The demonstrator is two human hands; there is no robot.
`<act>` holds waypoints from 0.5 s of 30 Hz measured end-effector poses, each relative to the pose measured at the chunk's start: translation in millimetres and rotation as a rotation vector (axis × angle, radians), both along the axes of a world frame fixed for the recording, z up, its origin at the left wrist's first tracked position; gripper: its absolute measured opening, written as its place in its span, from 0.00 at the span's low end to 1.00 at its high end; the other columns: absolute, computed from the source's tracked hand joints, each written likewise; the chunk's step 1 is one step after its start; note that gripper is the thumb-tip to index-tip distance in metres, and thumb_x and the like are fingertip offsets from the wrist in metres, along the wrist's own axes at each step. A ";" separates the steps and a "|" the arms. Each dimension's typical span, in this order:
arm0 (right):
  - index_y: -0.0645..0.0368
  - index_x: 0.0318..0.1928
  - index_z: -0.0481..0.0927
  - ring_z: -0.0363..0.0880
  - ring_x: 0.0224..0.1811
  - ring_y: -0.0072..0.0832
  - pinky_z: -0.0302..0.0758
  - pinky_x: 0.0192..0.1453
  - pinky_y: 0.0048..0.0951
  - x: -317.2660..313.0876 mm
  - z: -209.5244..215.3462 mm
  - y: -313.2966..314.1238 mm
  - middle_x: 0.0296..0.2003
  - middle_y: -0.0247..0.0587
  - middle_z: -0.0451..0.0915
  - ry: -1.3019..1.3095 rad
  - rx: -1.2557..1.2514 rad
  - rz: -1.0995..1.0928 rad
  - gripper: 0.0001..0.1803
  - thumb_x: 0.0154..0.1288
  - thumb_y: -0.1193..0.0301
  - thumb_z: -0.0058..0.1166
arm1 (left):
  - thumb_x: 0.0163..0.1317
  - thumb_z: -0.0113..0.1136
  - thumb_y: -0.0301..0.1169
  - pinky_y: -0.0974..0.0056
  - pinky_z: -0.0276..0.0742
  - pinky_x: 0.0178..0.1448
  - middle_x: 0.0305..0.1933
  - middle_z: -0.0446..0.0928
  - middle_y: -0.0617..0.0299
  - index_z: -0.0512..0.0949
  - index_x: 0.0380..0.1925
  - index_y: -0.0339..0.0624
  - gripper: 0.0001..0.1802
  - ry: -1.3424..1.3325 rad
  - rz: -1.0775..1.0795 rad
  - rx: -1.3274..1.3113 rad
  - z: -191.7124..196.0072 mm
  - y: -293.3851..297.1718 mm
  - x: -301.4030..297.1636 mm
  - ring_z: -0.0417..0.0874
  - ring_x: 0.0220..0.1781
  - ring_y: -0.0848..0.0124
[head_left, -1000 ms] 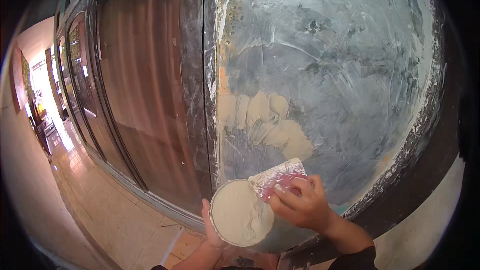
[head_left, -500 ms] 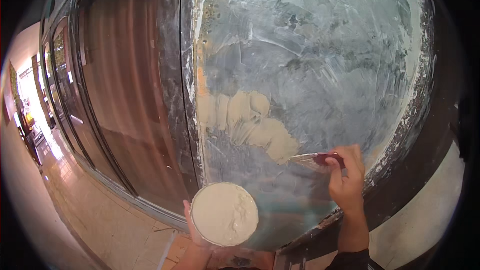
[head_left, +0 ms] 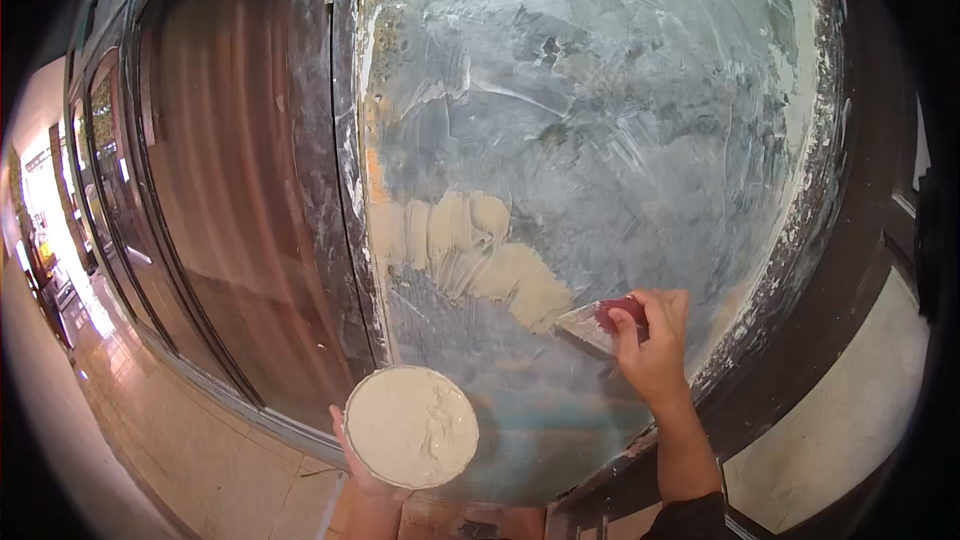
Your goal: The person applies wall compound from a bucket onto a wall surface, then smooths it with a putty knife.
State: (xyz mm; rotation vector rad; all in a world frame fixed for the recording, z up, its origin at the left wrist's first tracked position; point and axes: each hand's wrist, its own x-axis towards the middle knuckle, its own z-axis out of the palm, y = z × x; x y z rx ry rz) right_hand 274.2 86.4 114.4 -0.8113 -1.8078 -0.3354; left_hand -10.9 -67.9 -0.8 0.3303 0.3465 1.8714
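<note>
My right hand (head_left: pixel 655 345) is closed round the dark red handle of a putty knife (head_left: pixel 590 326). The knife's blade lies at the lower right end of a cream putty patch (head_left: pixel 480 250), spread in overlapping strokes on a grey, smeared panel (head_left: pixel 620 200). Whether the blade edge touches the panel I cannot tell. Low and to the left, my left hand (head_left: pixel 362 465) holds a round tub of cream putty (head_left: pixel 410 427) from below and its left side. The putty nearly fills the tub, with a rough, scooped area on its right half. Most of the left fingers are hidden under the tub.
Left of the panel stands a dark-framed glass door (head_left: pixel 230 200) with a brownish curtain behind it. A dark frame with flaking white paint (head_left: pixel 775 275) borders the panel's right side. Tiled floor (head_left: pixel 200 440) stretches along the lower left, towards a bright opening.
The whole view has shifted, so the panel and tub appear farther left. My right hand has turned the putty knife, and its blade now shows more of its flat face.
</note>
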 end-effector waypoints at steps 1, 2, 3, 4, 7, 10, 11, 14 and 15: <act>0.60 0.47 0.80 0.69 0.44 0.41 0.63 0.56 0.43 0.8 4.7 1.9 0.38 0.40 0.82 0.001 0.003 -0.002 0.13 0.63 0.73 0.66 | 0.71 0.34 0.73 0.43 0.80 0.65 0.68 0.76 0.53 0.72 0.69 0.47 0.47 0.001 -0.002 0.003 -0.6 0.4 -1.1 0.80 0.64 0.49; 0.60 0.47 0.80 0.69 0.44 0.41 0.63 0.55 0.43 0.9 10.7 4.3 0.38 0.40 0.82 0.022 0.036 -0.018 0.13 0.63 0.73 0.66 | 0.71 0.34 0.73 0.42 0.79 0.67 0.68 0.75 0.53 0.72 0.69 0.47 0.46 0.010 0.006 0.051 -2.3 0.6 -2.3 0.79 0.65 0.49; 0.60 0.47 0.80 0.68 0.44 0.41 0.63 0.55 0.43 1.2 15.7 6.7 0.38 0.40 0.82 0.043 0.068 -0.034 0.13 0.63 0.73 0.66 | 0.71 0.34 0.73 0.42 0.78 0.68 0.69 0.75 0.53 0.71 0.69 0.47 0.46 0.018 0.014 0.099 -3.0 0.9 -3.0 0.79 0.66 0.49; 0.60 0.47 0.80 0.68 0.45 0.41 0.63 0.55 0.43 2.0 18.5 9.9 0.38 0.39 0.82 0.088 0.053 -0.027 0.14 0.63 0.73 0.67 | 0.72 0.34 0.72 0.41 0.77 0.69 0.70 0.75 0.53 0.71 0.70 0.46 0.46 0.005 0.016 0.083 -1.2 0.6 -3.1 0.78 0.67 0.49; 0.60 0.47 0.80 0.68 0.45 0.41 0.62 0.56 0.43 7.3 22.2 16.1 0.38 0.39 0.81 0.065 0.039 -0.060 0.14 0.62 0.74 0.66 | 0.72 0.35 0.72 0.41 0.77 0.69 0.70 0.75 0.53 0.71 0.70 0.46 0.46 -0.014 0.037 0.066 -4.9 2.2 -6.5 0.78 0.67 0.49; 0.61 0.47 0.80 0.68 0.45 0.41 0.62 0.56 0.42 8.1 13.6 19.0 0.37 0.39 0.81 0.025 0.040 -0.045 0.14 0.62 0.74 0.66 | 0.71 0.35 0.72 0.41 0.77 0.69 0.70 0.74 0.52 0.71 0.70 0.46 0.46 0.004 -0.009 0.126 -7.1 -1.7 -10.2 0.79 0.67 0.48; 0.61 0.47 0.80 0.68 0.45 0.41 0.62 0.56 0.42 8.5 10.9 19.5 0.37 0.39 0.81 0.025 0.038 -0.046 0.14 0.62 0.74 0.66 | 0.71 0.35 0.73 0.41 0.77 0.69 0.70 0.74 0.52 0.71 0.70 0.46 0.46 0.015 0.054 0.065 -2.0 -2.0 -7.3 0.79 0.67 0.48; 0.61 0.47 0.80 0.68 0.45 0.40 0.61 0.57 0.42 9.5 4.9 21.8 0.37 0.38 0.81 0.022 0.037 -0.070 0.13 0.62 0.74 0.66 | 0.71 0.35 0.73 0.41 0.77 0.68 0.70 0.74 0.52 0.71 0.70 0.46 0.46 -0.005 0.051 0.057 -9.2 1.3 -11.3 0.78 0.67 0.49; 0.61 0.47 0.80 0.68 0.45 0.40 0.61 0.56 0.42 9.8 4.0 23.1 0.37 0.38 0.81 0.013 0.040 -0.090 0.13 0.62 0.74 0.66 | 0.71 0.35 0.73 0.41 0.77 0.68 0.70 0.74 0.52 0.71 0.70 0.46 0.46 -0.012 0.058 0.043 -8.3 2.2 -11.3 0.78 0.67 0.49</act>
